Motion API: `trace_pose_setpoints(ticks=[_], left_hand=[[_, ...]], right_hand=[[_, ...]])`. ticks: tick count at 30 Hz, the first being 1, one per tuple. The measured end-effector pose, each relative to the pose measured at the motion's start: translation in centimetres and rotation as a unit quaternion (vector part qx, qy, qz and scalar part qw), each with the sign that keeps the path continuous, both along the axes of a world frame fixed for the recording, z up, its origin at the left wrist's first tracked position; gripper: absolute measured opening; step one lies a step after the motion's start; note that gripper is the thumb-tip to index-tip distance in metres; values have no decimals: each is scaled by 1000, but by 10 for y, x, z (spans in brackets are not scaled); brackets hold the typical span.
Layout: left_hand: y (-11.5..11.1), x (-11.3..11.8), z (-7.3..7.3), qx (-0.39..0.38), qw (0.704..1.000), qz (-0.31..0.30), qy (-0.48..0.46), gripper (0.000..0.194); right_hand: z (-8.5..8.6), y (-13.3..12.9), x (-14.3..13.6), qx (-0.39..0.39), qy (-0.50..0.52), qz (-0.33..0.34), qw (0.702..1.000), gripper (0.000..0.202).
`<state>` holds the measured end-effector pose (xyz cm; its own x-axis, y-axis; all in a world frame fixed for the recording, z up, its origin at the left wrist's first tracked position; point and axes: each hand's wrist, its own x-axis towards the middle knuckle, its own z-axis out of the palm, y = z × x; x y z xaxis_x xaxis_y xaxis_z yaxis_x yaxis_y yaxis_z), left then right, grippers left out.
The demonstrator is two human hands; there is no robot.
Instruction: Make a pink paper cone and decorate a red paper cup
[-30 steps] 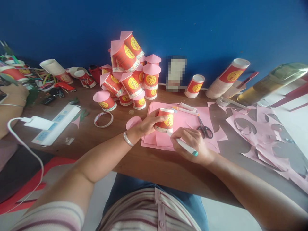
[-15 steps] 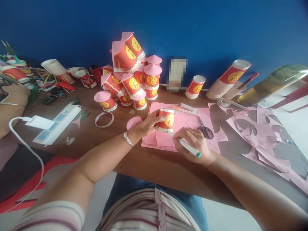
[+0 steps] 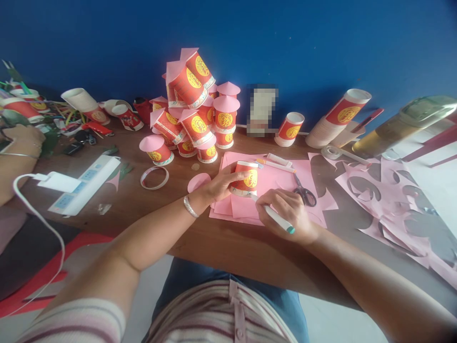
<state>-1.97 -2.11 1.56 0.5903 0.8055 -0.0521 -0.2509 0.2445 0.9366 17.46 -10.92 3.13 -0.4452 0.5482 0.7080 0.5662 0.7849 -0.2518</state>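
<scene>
My left hand [image 3: 222, 185] is closed around a red paper cup [image 3: 246, 177] with a yellow round emblem, held above pink paper sheets [image 3: 246, 212]. Between the fingers of my right hand [image 3: 285, 214] is a white marker [image 3: 276, 219] with a green end, its tip at the cup's lower white band. Markings run along that band. Behind my right hand lie black-handled scissors [image 3: 305, 196], close to an orange-and-white marker [image 3: 278, 165] and a white marker cap or pen [image 3: 279, 160]. A pink paper disc [image 3: 198, 182] is beside my left wrist.
Several red cups with pink cone tops [image 3: 196, 126] are piled at the back. A tilted cup stack [image 3: 337, 119] and a bottle [image 3: 400, 124] stand right, near paper scraps [image 3: 392, 214]. A power strip [image 3: 84, 186] and another person's arm [image 3: 23, 150] are left.
The green end of the marker in my right hand has shifted slightly left. My left hand and the cup are almost unmoved.
</scene>
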Motion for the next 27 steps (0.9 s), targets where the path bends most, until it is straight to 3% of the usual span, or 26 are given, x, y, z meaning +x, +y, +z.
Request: trace_pose_setpoints(ticks=[13,27], left_hand=[[1,-2,-4,-27,999,-32,-19,37],[2,-2,-6,-10,1000,-22,-9,39]], right_hand=[[4,-2,0,6,14,8,1000,15],[2,-2,-3,-2,1,29,1000,17]])
